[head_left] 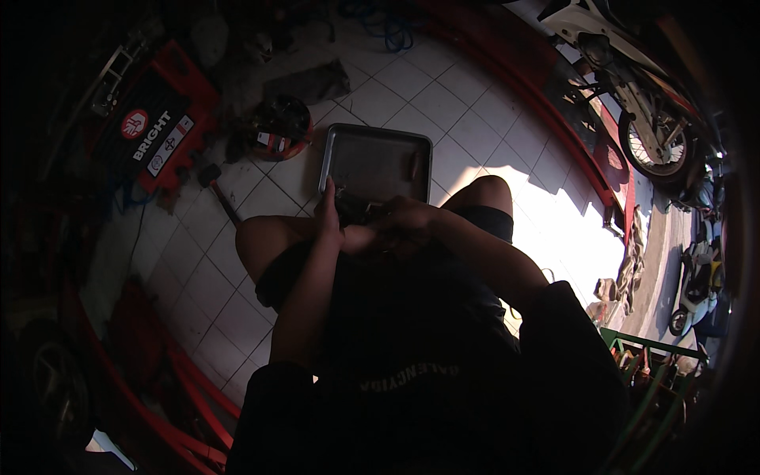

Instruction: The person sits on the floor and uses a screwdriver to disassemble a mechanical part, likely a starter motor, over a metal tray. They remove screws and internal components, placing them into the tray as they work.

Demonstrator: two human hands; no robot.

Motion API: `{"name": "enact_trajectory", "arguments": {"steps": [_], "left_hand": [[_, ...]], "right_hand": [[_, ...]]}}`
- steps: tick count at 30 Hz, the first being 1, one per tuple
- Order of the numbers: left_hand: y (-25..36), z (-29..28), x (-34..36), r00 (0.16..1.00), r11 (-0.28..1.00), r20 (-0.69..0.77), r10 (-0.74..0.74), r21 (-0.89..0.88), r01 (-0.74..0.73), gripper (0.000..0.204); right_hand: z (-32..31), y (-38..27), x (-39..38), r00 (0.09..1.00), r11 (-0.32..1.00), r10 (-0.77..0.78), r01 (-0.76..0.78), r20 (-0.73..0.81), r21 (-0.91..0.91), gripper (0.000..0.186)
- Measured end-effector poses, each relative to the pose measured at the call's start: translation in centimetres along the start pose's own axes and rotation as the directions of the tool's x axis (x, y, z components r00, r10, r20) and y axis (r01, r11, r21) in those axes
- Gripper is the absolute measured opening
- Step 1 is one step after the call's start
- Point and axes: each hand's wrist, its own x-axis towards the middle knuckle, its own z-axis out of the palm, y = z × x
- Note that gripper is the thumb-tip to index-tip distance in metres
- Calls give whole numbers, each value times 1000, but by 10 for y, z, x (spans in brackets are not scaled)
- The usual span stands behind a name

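Observation:
My left hand (340,228) is closed at the near edge of a grey rectangular tray (380,130), its thumb pointing up. A dark, metal-looking part (354,207) sits between my hands, and my left hand grips it; shadow hides its exact kind. My right hand (408,217) meets the left from the other side, its fingers curled inward, and I cannot make out what they hold. Inside the tray, near its right wall, lies a small brownish elongated piece (413,164). Both forearms rest close to my bent knees.
A mallet (210,176) leans by my left knee. Beyond it are a round reddish container (294,131) with small items and a red-and-black panel (162,127). Red rails (546,107) cross the tiled floor at right, with a motorcycle (653,138) behind. A green metal rack (653,344) stands lower right.

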Motion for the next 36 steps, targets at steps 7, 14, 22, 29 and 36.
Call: {"name": "enact_trajectory", "arguments": {"steps": [7,14,22,29,36], "left_hand": [[-1,1,0,1000,999,5,20,33,-20,85],[-5,-5,5,999,995,-28,45,86,-43,88],[-13,-7,16,994,993,-55,93,80,-89,67],[-6,-3,5,998,997,1,65,50,-65,73],[-3,0,1,997,997,-3,73,10,-72,67]], "right_hand": [[-6,3,2,998,998,41,-39,-40,39,33],[-4,-12,-6,999,940,-38,23,-37,-341,31],[-19,2,0,990,933,-131,141,54,-331,45],[-10,-19,-10,991,682,-118,122,56,-721,46],[7,-44,-26,978,560,-206,153,42,-815,48]]}}
